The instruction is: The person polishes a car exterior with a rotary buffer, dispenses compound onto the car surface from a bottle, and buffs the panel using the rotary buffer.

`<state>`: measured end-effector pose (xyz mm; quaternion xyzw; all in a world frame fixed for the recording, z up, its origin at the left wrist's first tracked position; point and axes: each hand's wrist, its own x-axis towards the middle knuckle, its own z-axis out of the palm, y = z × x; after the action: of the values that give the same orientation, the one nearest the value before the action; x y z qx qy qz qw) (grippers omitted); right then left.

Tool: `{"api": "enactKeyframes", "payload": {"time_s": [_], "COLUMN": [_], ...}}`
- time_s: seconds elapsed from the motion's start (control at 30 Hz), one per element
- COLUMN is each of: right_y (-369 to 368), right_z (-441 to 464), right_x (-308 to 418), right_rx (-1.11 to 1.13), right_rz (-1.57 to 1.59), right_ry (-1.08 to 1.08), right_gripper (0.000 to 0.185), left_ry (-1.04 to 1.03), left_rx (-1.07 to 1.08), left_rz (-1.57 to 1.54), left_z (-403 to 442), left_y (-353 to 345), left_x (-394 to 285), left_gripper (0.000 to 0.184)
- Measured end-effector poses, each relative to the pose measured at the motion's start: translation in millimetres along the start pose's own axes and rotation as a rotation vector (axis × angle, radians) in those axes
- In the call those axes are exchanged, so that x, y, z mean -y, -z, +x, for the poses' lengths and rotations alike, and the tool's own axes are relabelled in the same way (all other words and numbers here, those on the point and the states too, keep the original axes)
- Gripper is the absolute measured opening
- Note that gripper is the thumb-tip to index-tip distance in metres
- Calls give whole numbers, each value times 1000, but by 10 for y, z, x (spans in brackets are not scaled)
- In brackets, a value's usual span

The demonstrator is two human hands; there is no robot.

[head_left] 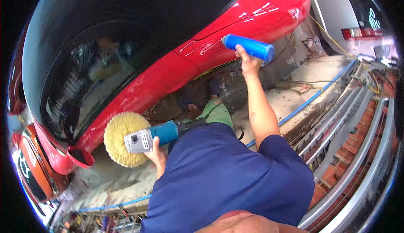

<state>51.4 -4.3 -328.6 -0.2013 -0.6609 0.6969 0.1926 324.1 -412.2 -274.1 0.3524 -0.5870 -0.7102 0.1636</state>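
Red car [174,70] just ahead: gripping a blue bottle [253,46] near it in the right hand [249,63] and, well apart from that, a polisher [148,137] with a yellow pad [117,136] in the left hand [156,153].

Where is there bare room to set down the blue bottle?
One patch is on the pale ledge at right, between the dark ground and the blue hose; a dark cable crosses it. Another lies lower left, between the yellow pad and the hose there. It is crowded beyond the hose: metal rails at right, small clutter at lower left.
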Motion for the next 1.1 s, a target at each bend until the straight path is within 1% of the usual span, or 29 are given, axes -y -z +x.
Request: {"api": "enactKeyframes", "payload": {"time_s": [0.03, 0.07, 0.17, 0.2, 0.23, 0.3, 0.33, 0.37, 0.4, 0.43, 0.47, 0.5, 0.57, 0.6, 0.63, 0.67, 0.7, 0.73, 0.77, 0.8, 0.83, 0.93, 1.0, 1.07, 1.1], "right_y": [79, 157, 424, 505, 553, 609, 552, 500, 382, 311, 277, 308, 495, 655, 833, 984, 1154, 1263, 1380, 1411, 1415, 1239, 986, 709, 580], "right_z": [175, 332, 856, 955, 946, 713, 429, 155, -121, -356, -497, -466, -268, -34, 211, 457, 714, 909, 1065, 1152, 1160, 809, 376, -132, -394], "right_x": [18, 60, 52, 32, 0, -112, -136, -192, -384, -452, -377, -486, -295, -388, -428, -384, -491, -491, -530, -567, -642, -719, -750, -768, -772], "right_rx": [-87, -131, -317, -369, -368, -277, -183, -44, -48, -1, -35, -66, -122, -199, -285, -385, -478, -539, -603, -654, -676, -752, -742, -642, -545], "right_rz": [39, 84, 122, 158, 128, 14, 16, 18, 13, -9, -80, -25, 193, 215, 247, 296, 308, 363, 403, 466, 479, 481, 578, 563, 535], "right_ry": [61, 61, 107, 126, 137, 93, 27, -60, -43, -48, 81, 52, -91, -31, -81, -93, -102, -62, -96, -54, -58, -64, -158, -226, -255], "right_gripper": [24, 24, 23, 22, 20, 21, 25, 36, 49, 58, 58, 40, 19, 18, 18, 20, 26, 31, 37, 40, 41, 41, 46, 39, 34], "left_ry": [27, 53, -42, -34, -26, -22, 15, 42, 71, 69, 67, 65, 79, 85, 113, 131, 147, 168, 190, 215, 214, 217, 211, 205, 200], "left_rx": [-6, -13, -7, -14, -18, -1, 2, -13, -33, -55, -79, -108, -119, -129, -134, -113, -92, -75, -65, -54, -56, -45, -30, -12, -5], "left_rz": [-16, -30, 102, 133, 168, 186, 160, 160, 160, 152, 147, 144, 232, 270, 299, 248, 198, 158, 117, 72, 68, 77, 82, 79, 78], "left_z": [17, 57, 23, 5, 21, 88, 75, 126, 191, 171, 34, -53, -46, -41, -95, -68, -7, 31, -27, -279, -341, -334, -283, -237, -221], "left_y": [84, 126, 74, 74, 114, 225, 190, 293, 362, 231, -23, -170, -173, -163, -261, -261, -217, -106, -12, -415, -584, -591, -519, -451, -405], "left_x": [69, 73, -3, 4, 14, 92, 82, 144, 208, 130, -29, -135, -147, -133, -202, -151, -49, 11, 18, -188, -251, -244, -212, -213, -218], "left_gripper": [71, 71, 71, 71, 71, 71, 70, 70, 70, 70, 69, 69, 68, 68, 68, 69, 71, 72, 73, 76, 76, 77, 77, 77, 78]}}
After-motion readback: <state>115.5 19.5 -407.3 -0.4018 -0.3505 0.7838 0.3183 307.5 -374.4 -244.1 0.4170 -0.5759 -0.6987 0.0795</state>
